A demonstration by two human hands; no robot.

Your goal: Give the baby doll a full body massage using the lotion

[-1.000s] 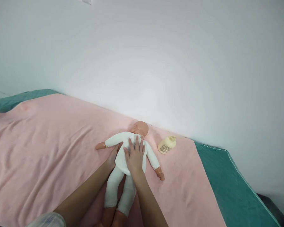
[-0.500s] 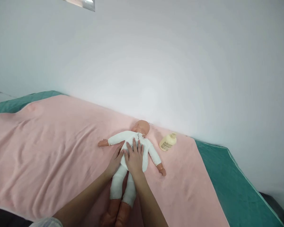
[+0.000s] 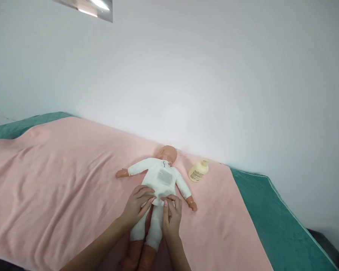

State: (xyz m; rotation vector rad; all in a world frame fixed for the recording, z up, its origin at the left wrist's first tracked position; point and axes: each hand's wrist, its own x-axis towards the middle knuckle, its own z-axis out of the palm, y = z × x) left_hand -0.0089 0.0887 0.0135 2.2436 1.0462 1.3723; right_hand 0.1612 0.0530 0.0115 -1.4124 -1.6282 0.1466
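A doll with a white cloth body and tan plastic head, hands and lower legs lies with arms spread and legs toward me. A grey rectangular patch shows on its torso. At the lower edge of the torso, my left hand pinches the white cloth between thumb and fingertips. My right hand is beside it, fingers curled, gripping the cloth a little to the right. The fingers partly hide the bit of cloth they grip.
A pale yellow bottle with printed text stands right of the doll's head. Beneath lies a wrinkled pink blanket over a green cover. A white wall rises directly behind.
Both hands have slid from lying flat on the doll's torso down to its lower edge, and their fingers have closed on the cloth. The grey patch is now uncovered.
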